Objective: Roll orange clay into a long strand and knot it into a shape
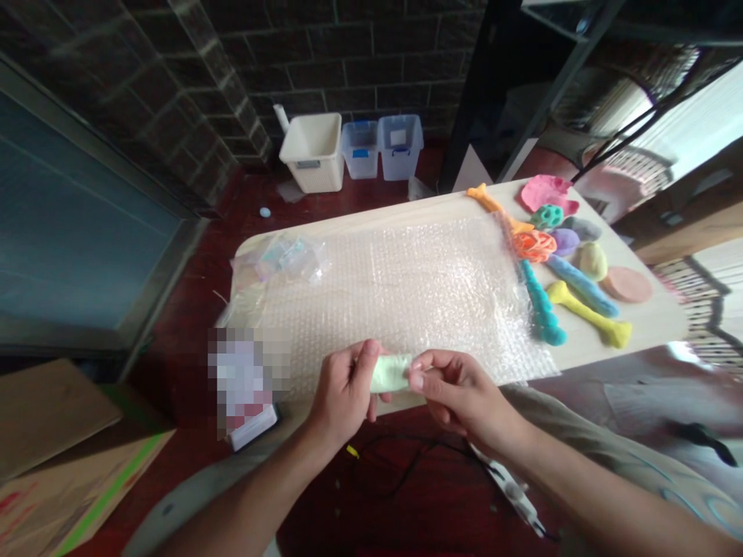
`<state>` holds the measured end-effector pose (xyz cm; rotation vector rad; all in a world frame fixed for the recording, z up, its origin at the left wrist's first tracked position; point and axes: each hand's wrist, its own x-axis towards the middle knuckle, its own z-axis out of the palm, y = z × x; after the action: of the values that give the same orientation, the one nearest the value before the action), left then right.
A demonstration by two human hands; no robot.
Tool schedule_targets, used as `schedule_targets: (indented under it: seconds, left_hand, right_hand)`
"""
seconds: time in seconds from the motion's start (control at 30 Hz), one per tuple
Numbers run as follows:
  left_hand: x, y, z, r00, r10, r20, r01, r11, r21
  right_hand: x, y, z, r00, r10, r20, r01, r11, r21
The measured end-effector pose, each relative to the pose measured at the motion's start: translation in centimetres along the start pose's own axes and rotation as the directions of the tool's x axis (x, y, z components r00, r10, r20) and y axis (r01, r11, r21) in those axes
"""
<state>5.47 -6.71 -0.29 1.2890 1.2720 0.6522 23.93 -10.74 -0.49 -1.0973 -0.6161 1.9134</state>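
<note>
Between my two hands is a pale green piece of modelling clay (391,374), flat and roughly rectangular, held just above the table's near edge. My left hand (348,379) grips its left end, thumb on top. At the other end, my right hand (453,387) pinches it between thumb and fingers. Whether a thin wrapper covers the clay I cannot tell. Beneath and beyond my hands, a sheet of bubble wrap (429,286) lies across the table. Several shaped clay pieces rest to the right, among them a yellow bone shape (589,316) and a teal twisted stick (541,305).
Crumpled plastic packets (290,257) lie at the table's (655,329) left end. A partly pixelated box (249,394) is at the near left corner. A white bin (316,155) and two see-through boxes (399,147) stand by the wall. A power strip (514,495) is on the floor.
</note>
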Motion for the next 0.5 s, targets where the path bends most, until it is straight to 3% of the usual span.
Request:
schedule_targets:
  seconds: [0.1, 0.27, 0.4, 0.5]
  left_hand:
    - [-0.4, -0.1, -0.1, 0.995, 0.049, -0.083, -0.041, 0.995, 0.096]
    - [-0.6, -0.1, -0.2, 0.974, 0.187, -0.132, -0.143, 0.948, 0.285]
    - [-0.7, -0.1, -0.1, 0.955, 0.284, -0.082, -0.236, 0.900, 0.368]
    - [-0.8, 0.0, 0.1, 0.957, 0.276, -0.083, -0.232, 0.908, 0.349]
  right_hand:
    - [-0.3, 0.5, 0.3, 1.000, 0.017, -0.013, -0.018, 0.995, -0.093]
    - [-0.6, 0.3, 1.5, 0.992, 0.081, -0.097, -0.072, 0.993, 0.095]
    - [-0.7, -0.1, 1.6, 0.991, 0.130, -0.022, -0.123, 0.971, 0.203]
    - [-0.8, -0.1, 1.2, 0.991, 0.122, 0.062, -0.135, 0.948, 0.289]
